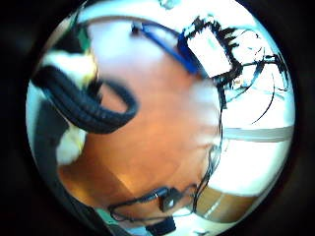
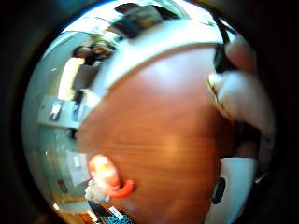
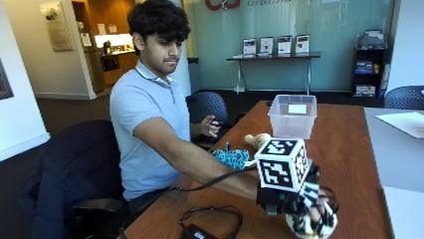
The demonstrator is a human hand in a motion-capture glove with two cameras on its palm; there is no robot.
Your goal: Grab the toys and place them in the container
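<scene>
Fingers of the gloved right hand [image 3: 291, 201] curl over a plush toy [image 3: 311, 224] with black and white stripes, gripping it at the near end of the wooden table [image 3: 344, 149]. In the little-finger palm view the toy's striped black limb [image 1: 88, 103] loops beside soft white fur. Farther along the table stands a clear plastic container [image 3: 292, 116], box-shaped with a rounded rim. Between it and the hand lie a teal knobbly toy [image 3: 232, 158] and a cream plush one [image 3: 257, 141]. An orange, curved toy [image 2: 108, 176] shows at the table's edge.
</scene>
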